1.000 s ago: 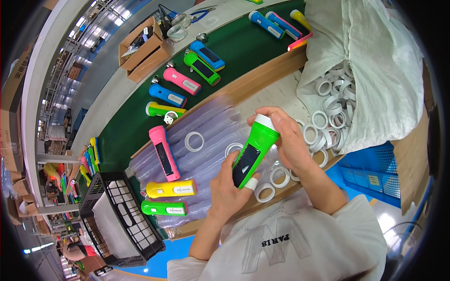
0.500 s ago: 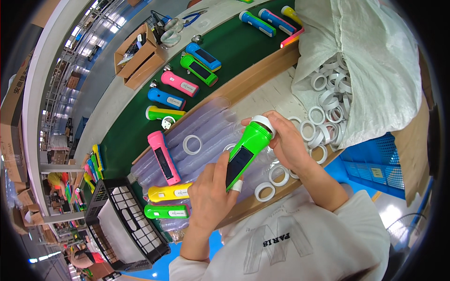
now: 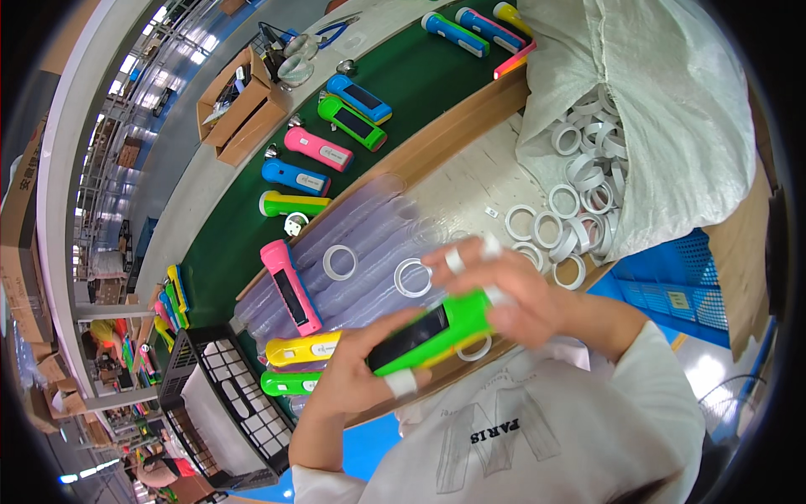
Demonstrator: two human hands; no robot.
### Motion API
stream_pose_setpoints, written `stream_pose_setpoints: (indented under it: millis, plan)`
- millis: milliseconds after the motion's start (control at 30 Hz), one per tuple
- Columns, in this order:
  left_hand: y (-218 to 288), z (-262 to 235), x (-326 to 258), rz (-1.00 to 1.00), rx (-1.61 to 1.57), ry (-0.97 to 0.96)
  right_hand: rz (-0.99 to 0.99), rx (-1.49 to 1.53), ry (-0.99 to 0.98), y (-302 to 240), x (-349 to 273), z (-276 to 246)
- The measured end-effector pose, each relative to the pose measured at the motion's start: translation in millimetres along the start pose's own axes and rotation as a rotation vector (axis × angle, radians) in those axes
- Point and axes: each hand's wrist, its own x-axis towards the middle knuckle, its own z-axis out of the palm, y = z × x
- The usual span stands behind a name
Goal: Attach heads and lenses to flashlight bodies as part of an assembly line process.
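Both grips hold green torch (image 3: 430,329) above cluttered bench (image 3: 470,189).

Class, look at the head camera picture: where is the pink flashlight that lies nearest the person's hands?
The pink flashlight lies left of centre, at the left end of the clear plastic sleeves, just above the yellow flashlight and up-left of the left hand.

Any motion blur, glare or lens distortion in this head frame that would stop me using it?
Head view: the right hand is smeared by motion blur, the left hand less so; the green flashlight they hold stays readable. Fisheye bends the wooden table edge and darkens the corners. The clear plastic sleeves look hazy with soft glare. Lighting is bright and even, with no hard shadows.
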Motion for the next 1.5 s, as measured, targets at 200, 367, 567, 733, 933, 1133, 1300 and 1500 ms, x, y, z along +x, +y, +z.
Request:
stream_pose_setpoints:
  millis: [200,367,567,733,933,1133,1300,1500]
  plan:
    - [18,-2,9,0.051,0.293,0.054,-0.377,-0.916,0.017,-5,7,-7]
    - [-23,7,39,0.208,1.176,0.352,0.898,0.712,0.327,54,28,6]
    - [-15,10,28,0.43,1.098,0.341,0.267,-0.032,-0.052,17,17,-18]
    - [2,16,10,0.444,0.639,0.21,-0.146,-0.198,-0.023,-35,19,-16]
    - [-3,-6,0,-0.167,-0.43,-0.531,-0.732,-0.386,-0.186,-60,24,2]
    - [-27,10,34,0.043,0.788,0.305,0.689,0.187,0.085,65,33,8]
    - [-42,23,42,0.153,0.588,0.459,0.632,0.435,0.114,58,46,-6]
    - [-63,48,35,-0.262,-1.328,-0.096,0.768,0.893,0.282,42,27,-18]
